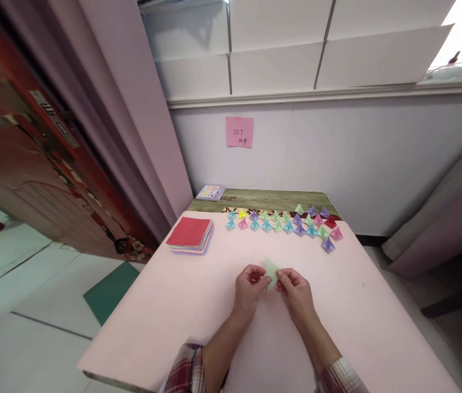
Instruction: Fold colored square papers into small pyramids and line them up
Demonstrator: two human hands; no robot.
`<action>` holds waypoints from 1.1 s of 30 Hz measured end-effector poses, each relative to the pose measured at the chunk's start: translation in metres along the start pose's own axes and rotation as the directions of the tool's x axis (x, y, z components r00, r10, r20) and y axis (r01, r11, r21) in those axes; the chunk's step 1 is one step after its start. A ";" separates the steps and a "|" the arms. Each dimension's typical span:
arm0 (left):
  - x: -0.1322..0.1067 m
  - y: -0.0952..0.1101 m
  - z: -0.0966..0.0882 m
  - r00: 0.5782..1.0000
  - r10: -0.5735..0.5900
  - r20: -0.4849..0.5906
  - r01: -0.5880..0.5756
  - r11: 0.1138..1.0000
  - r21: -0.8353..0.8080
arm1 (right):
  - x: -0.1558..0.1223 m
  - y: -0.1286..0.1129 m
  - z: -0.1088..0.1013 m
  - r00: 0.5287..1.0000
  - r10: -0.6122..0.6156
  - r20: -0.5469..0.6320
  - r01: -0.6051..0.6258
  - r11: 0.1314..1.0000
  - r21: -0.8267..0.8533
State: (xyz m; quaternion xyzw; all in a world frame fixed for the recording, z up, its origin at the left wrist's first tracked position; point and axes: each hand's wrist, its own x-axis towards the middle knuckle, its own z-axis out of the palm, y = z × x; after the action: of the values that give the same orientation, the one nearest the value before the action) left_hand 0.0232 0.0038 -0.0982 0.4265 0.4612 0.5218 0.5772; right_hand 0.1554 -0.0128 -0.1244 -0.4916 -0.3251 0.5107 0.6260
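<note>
A small piece of folded pale green paper (270, 271) is held up between my two hands, over the middle of the pink-covered table (214, 305). My left hand (250, 288) pinches its lower left edge between thumb and fingers. On the other side, my right hand (295, 290) grips the right edge with thumb and forefinger. The paper has a pointed top; its lower part is partly hidden by my fingers. Beyond my hands stand rows of small folded paper shapes in many colours, among them a purple one (328, 245) closest to me.
To the left lies a stack of square paper (190, 233), red on top. A printed packet (210, 192) rests at the back left corner. A pink note (239, 132) is stuck on the wall. A green sheet (112, 289) lies beside the table's left edge, lower down.
</note>
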 end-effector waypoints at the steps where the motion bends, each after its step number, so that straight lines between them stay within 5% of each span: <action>1: 0.000 0.000 0.000 1.000 -0.003 0.003 0.003 1.000 -0.003 | 0.000 0.000 0.000 1.000 -0.002 0.002 0.002 1.000 -0.002; 11: 0.000 0.002 0.001 0.998 0.004 0.058 -0.005 1.000 0.011 | -0.004 -0.006 0.003 0.998 -0.067 -0.005 0.066 0.991 -0.115; 18: -0.002 0.005 -0.001 0.988 0.119 0.094 -0.130 0.984 0.124 | -0.007 -0.011 0.005 0.996 -0.089 0.030 0.092 0.986 -0.140; 27: -0.005 0.007 0.004 0.992 -0.111 0.063 0.114 0.992 -0.044 | -0.012 -0.012 0.008 0.988 -0.152 0.023 0.154 0.966 -0.208; 33: -0.006 0.010 0.000 0.983 -0.154 0.097 0.163 0.981 -0.102 | -0.011 -0.012 0.010 0.981 0.145 0.132 -0.170 0.964 0.206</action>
State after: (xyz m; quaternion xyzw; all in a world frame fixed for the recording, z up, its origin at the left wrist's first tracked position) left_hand 0.0208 -0.0016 -0.0876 0.3790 0.4382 0.4790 0.6595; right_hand 0.1474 -0.0204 -0.1091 -0.4146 -0.2631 0.6188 0.6132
